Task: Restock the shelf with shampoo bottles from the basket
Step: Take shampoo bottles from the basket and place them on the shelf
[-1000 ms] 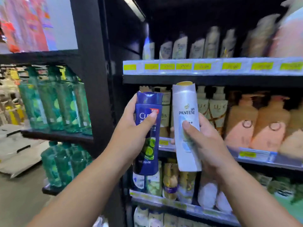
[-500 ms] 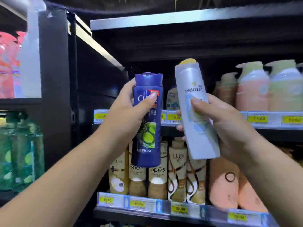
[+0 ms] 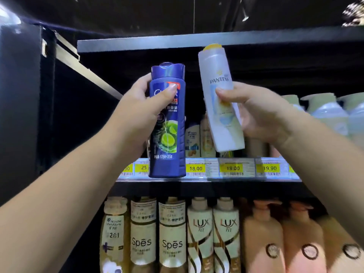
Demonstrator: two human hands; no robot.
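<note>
1. Two bottles were held up in front of the upper shelf (image 3: 216,187), one per hand.
2. Left hand (image 3: 141,113) gripped the blue Clear bottle (image 3: 167,134) upright, thumb across the label. Its base overlapped the price strip (image 3: 232,168).
3. Right hand (image 3: 256,113) gripped the white Pantene bottle (image 3: 220,107), tilted, yellow cap leaning left.
4. Small bottles (image 3: 193,138) stood on that shelf behind them.
5. Spes bottles (image 3: 172,239) and Lux bottles (image 3: 201,233) lined the shelf below.
</note>
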